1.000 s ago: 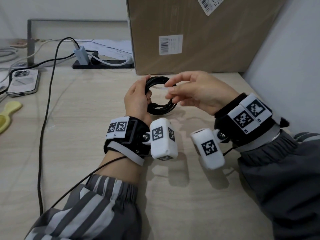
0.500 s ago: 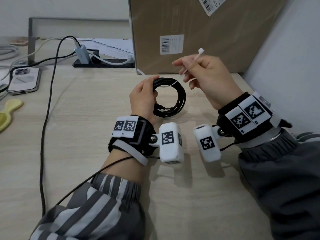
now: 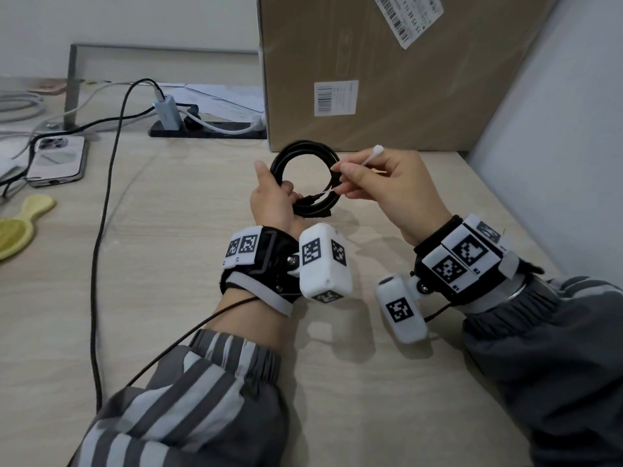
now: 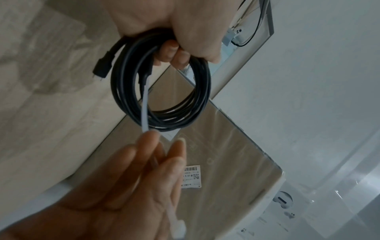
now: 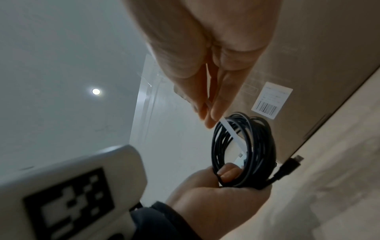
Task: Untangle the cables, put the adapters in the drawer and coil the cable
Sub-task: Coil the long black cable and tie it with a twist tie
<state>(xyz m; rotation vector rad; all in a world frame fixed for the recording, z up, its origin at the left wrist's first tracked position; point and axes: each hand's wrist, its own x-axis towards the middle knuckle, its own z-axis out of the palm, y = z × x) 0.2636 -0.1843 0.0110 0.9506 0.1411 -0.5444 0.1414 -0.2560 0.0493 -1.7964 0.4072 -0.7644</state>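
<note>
The black cable [image 3: 305,178] is already wound, several turns sitting in one tidy ring, so by my reading the coiling itself is done and you're on the tie-off. It's up off the table [image 3: 168,264], held just in front of the cardboard box [image 3: 387,79]. Your left hand [image 3: 273,200] has the bundle at about 7 o'clock on the ring, fingers curled round the strands. Your right hand [image 3: 387,183] is over at 3 o'clock, thumb and fingertips pinching a white cable tie [image 4: 145,105]; its strap runs across the hoop and its head pokes up past your knuckles towards 1 o'clock.

The ring stands nearly upright, its open face turned toward you, so the axis through the hole runs from you to the box. One plug end [image 5: 287,167] sticks out loose at the bottom, near 5 o'clock in the head view.

What's left, I'd judge: close the tie round the strands and cinch it. No adapters and no drawer show up anywhere, so I can't tell you whether that part is finished. Out at 10 o'clock, well apart, a power strip [image 3: 209,131] and a phone [image 3: 57,160] lie on the table.
</note>
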